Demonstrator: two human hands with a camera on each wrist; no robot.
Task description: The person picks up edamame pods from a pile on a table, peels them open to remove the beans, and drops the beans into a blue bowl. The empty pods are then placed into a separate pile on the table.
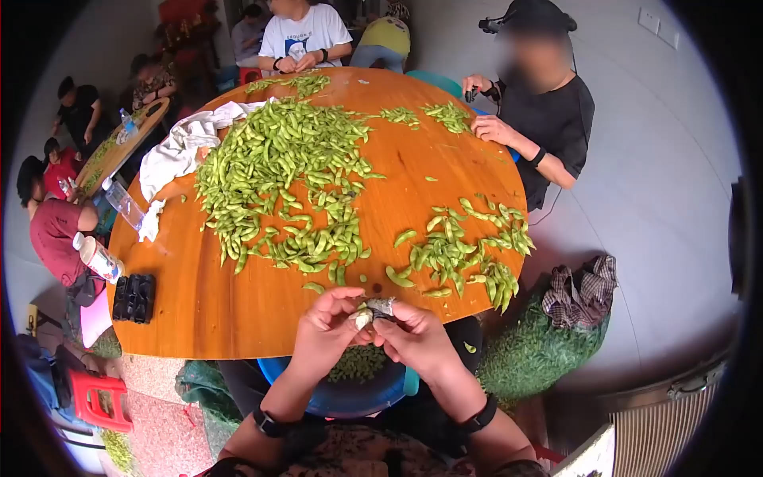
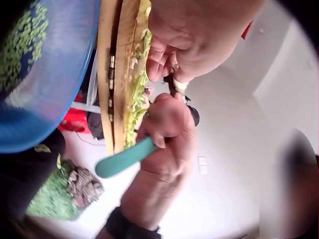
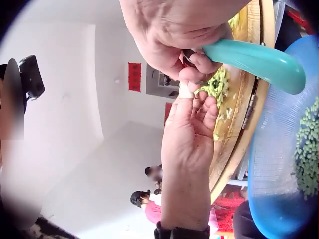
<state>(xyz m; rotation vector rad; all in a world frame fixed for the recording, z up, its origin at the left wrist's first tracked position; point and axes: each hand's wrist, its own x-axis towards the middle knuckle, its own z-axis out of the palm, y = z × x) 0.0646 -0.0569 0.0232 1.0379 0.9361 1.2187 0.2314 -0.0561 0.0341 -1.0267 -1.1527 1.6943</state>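
Note:
My left hand point(image 1: 324, 327) and right hand point(image 1: 415, 338) meet at the fingertips just off the table's near edge. The right hand grips a tool by its smooth teal handle point(image 3: 261, 62), which slants down below the palm; its working end is mostly hidden by fingers. A white wrap point(image 3: 186, 89) covers the tip of my left thumb, up against the right thumb. A dark piece shows between the fingertips in the left wrist view; I cannot tell whether the left hand pinches it. Under the hands is a blue basin point(image 1: 274, 374) holding loose green beans point(image 1: 358, 364).
A large heap of edamame pods point(image 1: 274, 175) spreads over the round wooden table point(image 1: 397, 187), with a smaller pile point(image 1: 457, 246) at right. A white cloth point(image 1: 175, 147), bottles and a black tray point(image 1: 133, 299) lie at left. Another person point(image 1: 556, 119) sits at right, above a full green net sack point(image 1: 532, 350).

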